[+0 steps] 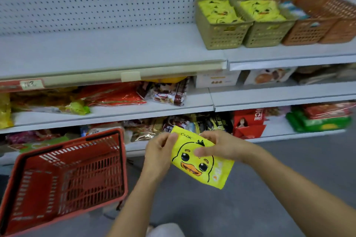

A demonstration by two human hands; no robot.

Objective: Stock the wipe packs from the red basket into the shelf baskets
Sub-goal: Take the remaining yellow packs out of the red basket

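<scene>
My left hand (159, 153) and right hand (221, 145) both pinch the yellow duck-faced plastic wipe pack (204, 167); I should lay it flat in the olive perforated shelf basket (223, 34).

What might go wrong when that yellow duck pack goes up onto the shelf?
The olive baskets already look heaped with duck packs, so another may slide off. The left hand and right hand hold the yellow duck pack only near its upper edge, so it might slip on the lift. The orange basket beside them holds different packs, so a misplaced drop would mix stock.
</scene>
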